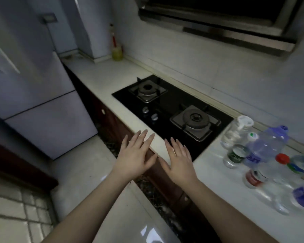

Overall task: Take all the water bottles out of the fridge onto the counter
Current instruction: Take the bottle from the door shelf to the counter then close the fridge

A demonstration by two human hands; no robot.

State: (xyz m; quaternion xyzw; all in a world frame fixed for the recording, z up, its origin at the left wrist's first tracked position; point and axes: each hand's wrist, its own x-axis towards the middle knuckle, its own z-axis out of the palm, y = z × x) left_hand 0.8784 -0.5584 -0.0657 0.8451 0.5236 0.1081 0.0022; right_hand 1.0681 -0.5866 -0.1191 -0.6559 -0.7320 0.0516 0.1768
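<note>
Several clear plastic water bottles stand and lie on the white counter point(223, 188) at the right: one with a white cap point(236, 132), a large one with a blue cap point(267, 146), one with a red cap and red label point(263, 172). The grey fridge point(42, 102) stands at the left with its doors shut. My left hand point(135, 155) and my right hand point(179, 158) hover side by side over the counter's front edge, palms down, fingers spread, both empty.
A black two-burner gas hob point(172, 109) is set into the counter beyond my hands. A range hood point(226, 20) hangs above it. A yellow-green bottle point(116, 51) stands in the far corner. Dark wood cabinets run under the counter; pale tiled floor lies below.
</note>
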